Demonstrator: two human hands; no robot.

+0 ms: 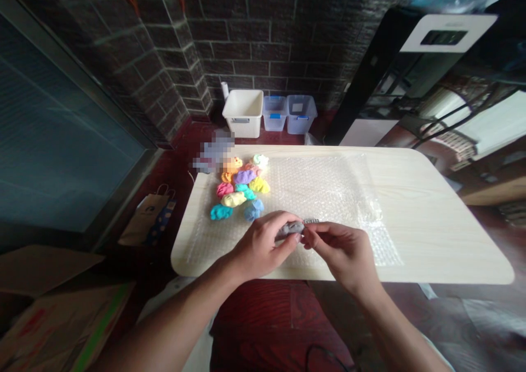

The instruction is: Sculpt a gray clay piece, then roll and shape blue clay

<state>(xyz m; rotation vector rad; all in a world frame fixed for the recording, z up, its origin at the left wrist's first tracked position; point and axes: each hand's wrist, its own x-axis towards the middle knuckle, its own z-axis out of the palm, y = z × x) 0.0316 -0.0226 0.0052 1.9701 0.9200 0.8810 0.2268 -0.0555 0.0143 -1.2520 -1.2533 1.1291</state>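
My left hand (267,240) is closed around a grey lump (290,229) that looks like soft modelling clay, thumb below and fingers over the top. At the lump's right end, the thumb and fingertips of my right hand (343,251) are pinched together, touching it. A short, dark beaded strip (311,221) shows just behind the right fingertips; whether it is held, I cannot tell. Several coloured lumps lie to the left, among them a blue lump (253,210), a pale yellow lump (233,199), a purple lump (245,177) and a teal lump (221,212).
Bubble wrap (329,186) covers much of the pale table (435,213). Behind it stand a white bin (244,128) and clear plastic boxes (301,121) on the floor. A water dispenser (370,87) rises at the back right; cardboard boxes (53,317) and a paper bag (143,218) are at left.
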